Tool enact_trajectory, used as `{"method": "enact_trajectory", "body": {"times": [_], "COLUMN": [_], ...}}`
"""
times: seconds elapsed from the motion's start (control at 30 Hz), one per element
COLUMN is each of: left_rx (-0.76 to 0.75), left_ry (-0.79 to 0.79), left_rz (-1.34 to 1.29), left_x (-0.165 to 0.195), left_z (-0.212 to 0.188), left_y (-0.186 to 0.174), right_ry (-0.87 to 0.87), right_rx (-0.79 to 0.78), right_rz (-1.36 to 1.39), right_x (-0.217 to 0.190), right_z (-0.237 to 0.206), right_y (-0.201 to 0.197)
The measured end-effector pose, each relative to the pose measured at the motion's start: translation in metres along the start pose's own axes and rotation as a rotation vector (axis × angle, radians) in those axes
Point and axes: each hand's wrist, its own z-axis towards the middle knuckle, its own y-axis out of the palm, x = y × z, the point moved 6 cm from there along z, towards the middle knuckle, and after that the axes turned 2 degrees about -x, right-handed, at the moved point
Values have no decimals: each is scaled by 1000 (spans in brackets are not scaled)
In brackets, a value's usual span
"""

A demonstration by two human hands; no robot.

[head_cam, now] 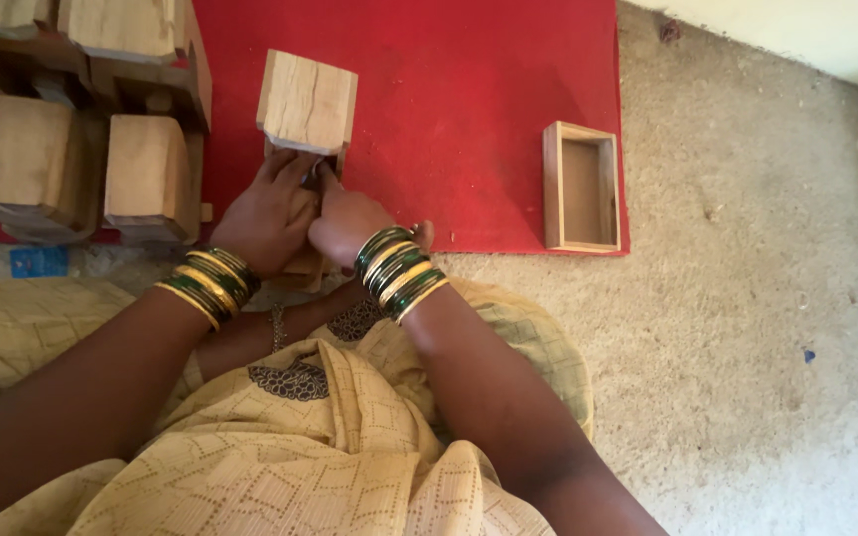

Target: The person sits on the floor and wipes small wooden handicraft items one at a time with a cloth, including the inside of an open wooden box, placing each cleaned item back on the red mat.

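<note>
Together, left hand (268,213), right hand (345,223), gripping wooden box (307,102)

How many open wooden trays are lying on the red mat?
1: the open wooden tray at the red mat's right edge. Others may be hidden among the stacked wooden boxes.

You had soft, even daylight with the brightest patch on the pale wall (806,40) at one o'clock, weak shadows under the wooden blocks (307,101) at eleven, no glare, and slight softness and bending toward the edges.
</note>
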Motion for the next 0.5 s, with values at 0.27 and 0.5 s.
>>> {"method": "enact_trajectory", "body": {"times": [0.27,0.5], "left_rx": [59,90], "left_ry": [-102,-1], "left_rz": [-37,49], "left_x": [-3,-4], "left_z": [-4,2], "left_y": [2,7], "right_ry": [-181,-320], "right_rx": [-4,-50], "right_rz": [144,251], "right_x": [42,74], "right_z": [72,113], "right_y": [38,60]}}
